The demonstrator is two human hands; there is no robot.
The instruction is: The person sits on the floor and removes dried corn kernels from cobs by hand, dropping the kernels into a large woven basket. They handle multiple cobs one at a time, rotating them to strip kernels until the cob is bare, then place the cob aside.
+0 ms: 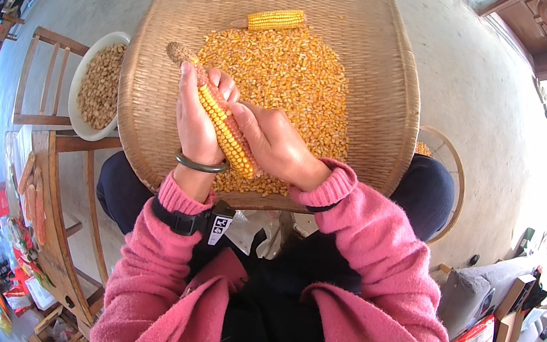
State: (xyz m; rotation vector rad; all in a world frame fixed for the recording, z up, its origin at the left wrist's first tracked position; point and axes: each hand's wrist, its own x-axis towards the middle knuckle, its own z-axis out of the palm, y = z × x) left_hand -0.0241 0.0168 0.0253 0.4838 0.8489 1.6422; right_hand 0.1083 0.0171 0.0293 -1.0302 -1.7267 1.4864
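Note:
My left hand grips a partly shelled ear of corn, which lies slantwise along the palm. Yellow kernels still cover one side of it, while reddish bare cob shows on the other side and towards the far tip. My right hand presses its thumb against the ear's bared side, its fingers curled; whether they clasp the ear is hidden. Beneath both hands, loose corn kernels form a broad heap in a woven winnowing basket. Another ear of corn, mostly covered in kernels, rests at the heap's far edge.
The basket spans my knees. To the left, a white basin of pale pieces sits by a wooden chair. Bare cobs lie on a wooden surface nearer me. A round rimmed basket stands by my right knee, and a grey padded object lies lower right.

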